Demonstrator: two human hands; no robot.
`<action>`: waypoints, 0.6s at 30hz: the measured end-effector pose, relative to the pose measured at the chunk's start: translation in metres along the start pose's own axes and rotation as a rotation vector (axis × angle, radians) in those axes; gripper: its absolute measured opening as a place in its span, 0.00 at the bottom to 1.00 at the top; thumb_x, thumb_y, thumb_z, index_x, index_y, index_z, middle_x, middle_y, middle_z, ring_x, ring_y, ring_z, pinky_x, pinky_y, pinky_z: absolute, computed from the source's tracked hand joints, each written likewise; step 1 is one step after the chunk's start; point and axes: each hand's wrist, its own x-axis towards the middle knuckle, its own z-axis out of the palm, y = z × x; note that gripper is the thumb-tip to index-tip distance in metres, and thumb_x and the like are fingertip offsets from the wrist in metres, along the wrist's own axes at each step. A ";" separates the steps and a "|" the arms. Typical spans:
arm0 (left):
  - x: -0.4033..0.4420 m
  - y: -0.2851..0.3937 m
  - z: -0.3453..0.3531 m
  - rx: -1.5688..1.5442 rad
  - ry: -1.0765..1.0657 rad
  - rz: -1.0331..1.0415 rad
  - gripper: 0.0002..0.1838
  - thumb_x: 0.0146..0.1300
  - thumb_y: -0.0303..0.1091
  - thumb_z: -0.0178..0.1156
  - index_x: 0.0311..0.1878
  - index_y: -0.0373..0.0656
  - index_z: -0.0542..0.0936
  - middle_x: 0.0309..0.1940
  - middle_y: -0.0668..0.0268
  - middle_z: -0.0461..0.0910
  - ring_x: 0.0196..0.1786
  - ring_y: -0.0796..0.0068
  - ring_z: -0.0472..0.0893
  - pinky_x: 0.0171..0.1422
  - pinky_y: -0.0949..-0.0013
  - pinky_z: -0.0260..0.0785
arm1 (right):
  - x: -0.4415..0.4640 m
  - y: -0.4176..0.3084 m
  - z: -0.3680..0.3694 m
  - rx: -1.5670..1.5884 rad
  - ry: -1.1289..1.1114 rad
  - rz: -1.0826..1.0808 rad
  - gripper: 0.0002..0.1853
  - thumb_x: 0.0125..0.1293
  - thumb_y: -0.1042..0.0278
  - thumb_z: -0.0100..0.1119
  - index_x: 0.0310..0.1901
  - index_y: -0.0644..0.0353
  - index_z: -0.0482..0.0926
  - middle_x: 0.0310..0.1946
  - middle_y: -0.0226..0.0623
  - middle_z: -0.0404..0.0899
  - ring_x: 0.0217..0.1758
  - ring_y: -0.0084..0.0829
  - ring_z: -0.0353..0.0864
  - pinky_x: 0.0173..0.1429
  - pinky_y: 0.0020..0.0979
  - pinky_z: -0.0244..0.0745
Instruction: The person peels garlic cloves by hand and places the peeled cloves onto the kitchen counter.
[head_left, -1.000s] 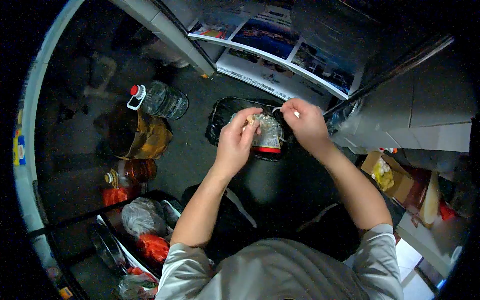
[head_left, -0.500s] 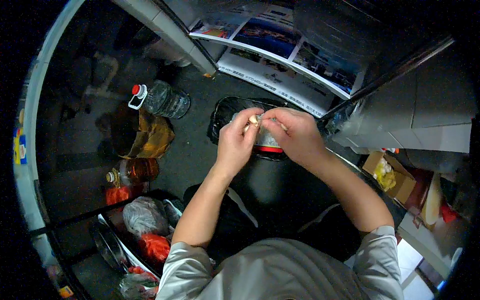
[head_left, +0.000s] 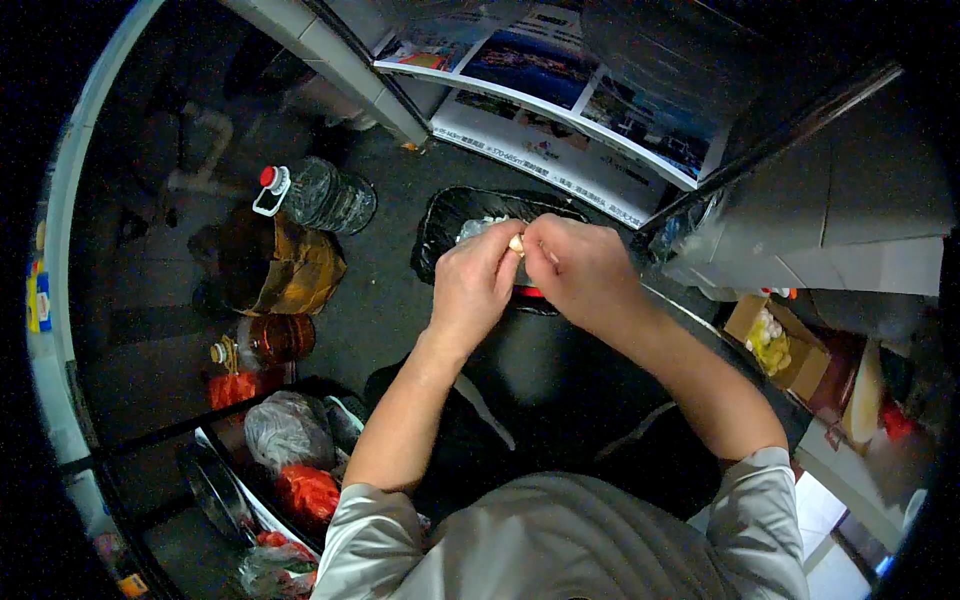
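A small cream-coloured garlic clove sits between the fingertips of both hands. My left hand pinches it from the left, thumb and forefinger closed. My right hand is closed too, its fingertips pressed against the clove's right side; the far side of the clove is hidden by the fingers. Directly below the hands stands a bin lined with a black plastic bag. Pale scraps or clear plastic show inside it, and a red strip peeks out beneath the right hand.
On the left stand a large clear water jug, a brown paper bag and a bottle of amber liquid. Plastic bags fill a container nearer me. To the right, a cardboard box holds whitish and yellow items. A printed board leans ahead.
My right hand has moved slightly left and closer to the left hand, its fingers now curled more tightly at the clove. The view has shifted a little.
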 end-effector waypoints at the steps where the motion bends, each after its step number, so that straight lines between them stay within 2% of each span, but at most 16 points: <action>1: 0.000 0.000 0.000 -0.010 0.003 0.015 0.12 0.65 0.27 0.60 0.51 0.45 0.81 0.36 0.56 0.84 0.35 0.60 0.85 0.39 0.64 0.76 | 0.001 -0.001 -0.002 0.016 0.001 0.017 0.07 0.63 0.67 0.57 0.28 0.59 0.75 0.25 0.47 0.80 0.28 0.53 0.82 0.33 0.50 0.78; 5: -0.001 -0.002 0.003 -0.162 0.030 -0.035 0.12 0.66 0.27 0.60 0.52 0.43 0.81 0.36 0.61 0.85 0.36 0.67 0.86 0.39 0.66 0.76 | 0.005 0.006 -0.006 -0.005 0.054 0.099 0.08 0.62 0.67 0.58 0.28 0.59 0.76 0.26 0.48 0.81 0.30 0.53 0.83 0.35 0.50 0.78; 7: -0.001 0.006 0.000 -0.396 0.014 -0.187 0.13 0.68 0.27 0.58 0.54 0.42 0.80 0.36 0.61 0.86 0.36 0.71 0.85 0.39 0.70 0.75 | 0.005 0.010 -0.008 -0.003 0.028 0.141 0.07 0.62 0.67 0.58 0.29 0.59 0.77 0.26 0.49 0.82 0.31 0.53 0.83 0.38 0.51 0.79; 8: 0.000 0.008 -0.003 -0.396 0.014 -0.187 0.13 0.68 0.27 0.58 0.54 0.42 0.80 0.36 0.61 0.86 0.36 0.71 0.85 0.39 0.70 0.75 | 0.004 0.014 -0.007 -0.003 0.029 0.141 0.07 0.62 0.67 0.58 0.29 0.59 0.77 0.26 0.49 0.82 0.31 0.53 0.83 0.38 0.51 0.79; 10: 0.002 0.011 -0.011 -0.608 -0.039 -0.413 0.13 0.71 0.28 0.56 0.56 0.43 0.80 0.34 0.68 0.85 0.31 0.85 0.78 0.34 0.78 0.68 | 0.001 0.023 -0.003 -0.029 0.031 0.191 0.07 0.62 0.66 0.57 0.29 0.59 0.79 0.27 0.50 0.82 0.32 0.54 0.83 0.39 0.52 0.78; 11: 0.002 0.008 -0.011 -0.690 -0.022 -0.419 0.14 0.73 0.30 0.54 0.59 0.43 0.78 0.32 0.69 0.82 0.28 0.88 0.71 0.32 0.82 0.64 | 0.000 0.028 -0.003 -0.027 0.033 0.188 0.07 0.62 0.66 0.57 0.29 0.59 0.79 0.27 0.50 0.82 0.32 0.54 0.83 0.39 0.52 0.78; 13: 0.004 0.003 -0.014 -0.768 -0.040 -0.426 0.14 0.74 0.31 0.53 0.60 0.42 0.77 0.31 0.70 0.81 0.27 0.87 0.70 0.32 0.81 0.63 | -0.002 0.039 -0.003 -0.006 -0.042 0.251 0.06 0.62 0.69 0.57 0.33 0.62 0.79 0.28 0.48 0.82 0.34 0.51 0.83 0.39 0.45 0.76; 14: 0.005 0.002 -0.015 -0.850 -0.063 -0.436 0.15 0.75 0.32 0.52 0.61 0.42 0.76 0.31 0.70 0.80 0.27 0.87 0.70 0.31 0.81 0.63 | -0.004 0.041 0.000 -0.006 -0.042 0.250 0.06 0.62 0.69 0.57 0.33 0.62 0.79 0.28 0.48 0.82 0.34 0.51 0.83 0.39 0.45 0.76; 16: 0.005 0.005 -0.016 -0.888 -0.077 -0.455 0.16 0.75 0.32 0.52 0.62 0.42 0.75 0.30 0.71 0.78 0.26 0.86 0.69 0.31 0.81 0.62 | -0.007 0.046 0.007 -0.137 -0.170 0.251 0.09 0.63 0.64 0.55 0.31 0.58 0.80 0.29 0.51 0.83 0.34 0.52 0.84 0.41 0.52 0.79; 18: 0.006 0.006 -0.016 -0.926 -0.095 -0.475 0.16 0.76 0.32 0.51 0.63 0.42 0.75 0.29 0.72 0.77 0.26 0.86 0.69 0.30 0.81 0.61 | -0.010 0.051 0.013 -0.187 -0.192 0.214 0.09 0.63 0.63 0.55 0.33 0.58 0.80 0.29 0.51 0.83 0.34 0.52 0.85 0.41 0.52 0.79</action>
